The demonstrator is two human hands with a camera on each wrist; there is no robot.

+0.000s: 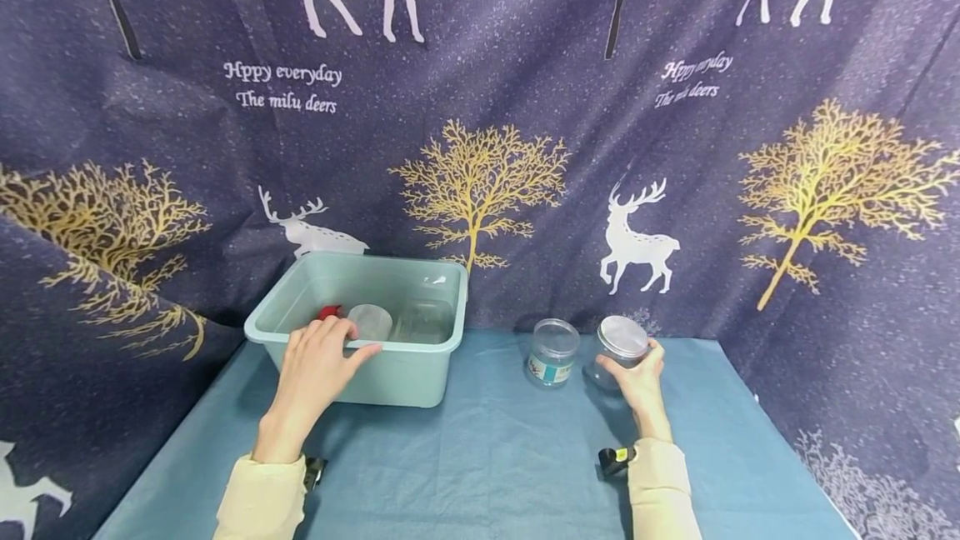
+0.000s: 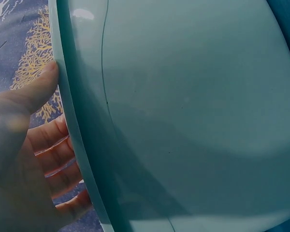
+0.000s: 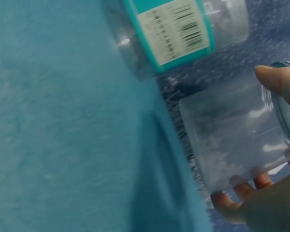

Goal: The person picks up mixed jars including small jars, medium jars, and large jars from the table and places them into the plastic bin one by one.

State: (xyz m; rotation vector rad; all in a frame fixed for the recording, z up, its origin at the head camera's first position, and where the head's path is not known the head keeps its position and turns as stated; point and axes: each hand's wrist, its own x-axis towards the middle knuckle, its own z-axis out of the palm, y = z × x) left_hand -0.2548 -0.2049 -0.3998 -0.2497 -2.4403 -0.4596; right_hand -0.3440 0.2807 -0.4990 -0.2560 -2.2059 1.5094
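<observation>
Gripping the near rim of the pale green rectangular plastic tub [image 1: 420, 373], our left hand [image 1: 315, 365] sits at the tub's front left corner, thumb lying along the outside edge and fingers hooked over the lip into the inside; the left wrist view shows the thumb pressed to the rim and the fingers curled behind the wall. Inside the tub we see a clear round plastic container [image 1: 370, 322] just beyond our fingers, a small red object [image 1: 330, 312] beside it, and another clear boxy container [image 1: 424, 319] toward the right end.

Our right hand [image 1: 639, 382] is wrapped around a clear plastic jar with a frosted lid [image 1: 621, 342], which stands at the back of the blue cloth-covered table [image 1: 487, 473], tilted slightly toward us. In the right wrist view the thumb lies on the jar's upper side and the fingertips [image 3: 244, 186] show through from below, so the hold is closed on the jar. Just beside it on the left, not touching, stands a second clear plastic jar with a teal barcode label [image 1: 552, 352]. A dark blue curtain printed with white deer and golden trees [image 1: 480, 148] hangs behind the table. Cream sleeves [image 1: 262, 498] cover both forearms.
</observation>
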